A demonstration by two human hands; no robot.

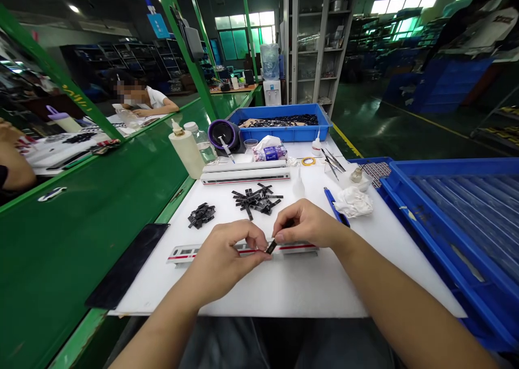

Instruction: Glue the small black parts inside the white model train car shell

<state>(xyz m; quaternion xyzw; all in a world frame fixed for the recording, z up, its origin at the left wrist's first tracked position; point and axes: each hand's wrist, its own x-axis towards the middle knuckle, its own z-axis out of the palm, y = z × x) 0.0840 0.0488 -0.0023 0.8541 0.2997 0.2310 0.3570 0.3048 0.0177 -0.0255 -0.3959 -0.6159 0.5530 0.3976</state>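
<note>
- Table [251,301]: white top, centre to bottom of frame.
- Tray [458,168]: blue, right edge of frame.
- Bin [279,135]: blue, upper centre, on the table's far end; dark pieces inside.
- Front shell [184,253]: white train body, red stripe; lies across centre, partly hidden by both hands.
- Rear shell [245,178]: white, dark window band; above centre, beyond the piles.
- Left hand [225,258]: centre; thumb and forefinger pinching the black part's lower end.
- Right hand [310,223]: right of centre; thumb and fingertips closed on its upper end; remaining fingers curled.
- Large pile [256,199]: black pieces, loose, centre.
- Small pile [201,215]: similar pieces, left of centre.
- Wad [354,202]: white tissue, right of centre, beside knife.
- Knife [335,207]: blue, beyond right wrist.
- Black part [271,247]: centre, tilted, between both hands' fingertips.
</note>
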